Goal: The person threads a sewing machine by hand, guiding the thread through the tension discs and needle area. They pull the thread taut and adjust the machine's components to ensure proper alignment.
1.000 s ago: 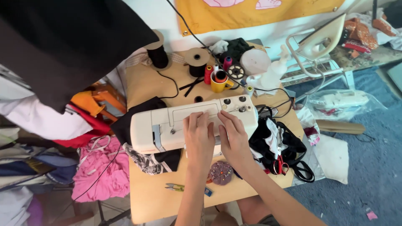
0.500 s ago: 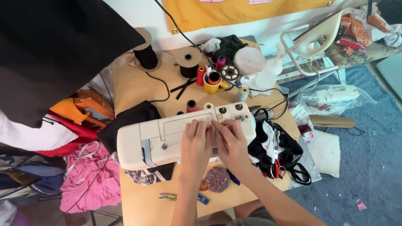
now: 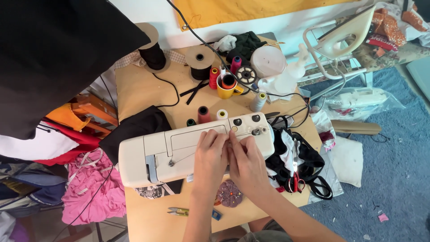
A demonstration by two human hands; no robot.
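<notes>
A cream sewing machine (image 3: 161, 150) lies across a wooden table (image 3: 134, 89). Both my hands rest on top of its right half. My left hand (image 3: 209, 157) has its fingers curled against the machine's top near a small round dial. My right hand (image 3: 247, 163) sits beside it, fingertips pinched together at the same spot; whether they hold a thread I cannot tell. A round purple pincushion (image 3: 229, 197) lies just below my hands, partly hidden by them.
Thread spools (image 3: 204, 114), a yellow mug (image 3: 227, 87), black cord reels (image 3: 199, 62) and scissors stand behind the machine. Black straps and red-handled scissors (image 3: 298, 181) lie at the right. Small snips (image 3: 178, 211) lie near the front edge. Clothes pile at the left; an iron (image 3: 345, 33) sits at the back right.
The view has shifted so the machine sits lower and nearer the centre. My hands have stayed on the machine's top, fingertips drawn closer together near the dial.
</notes>
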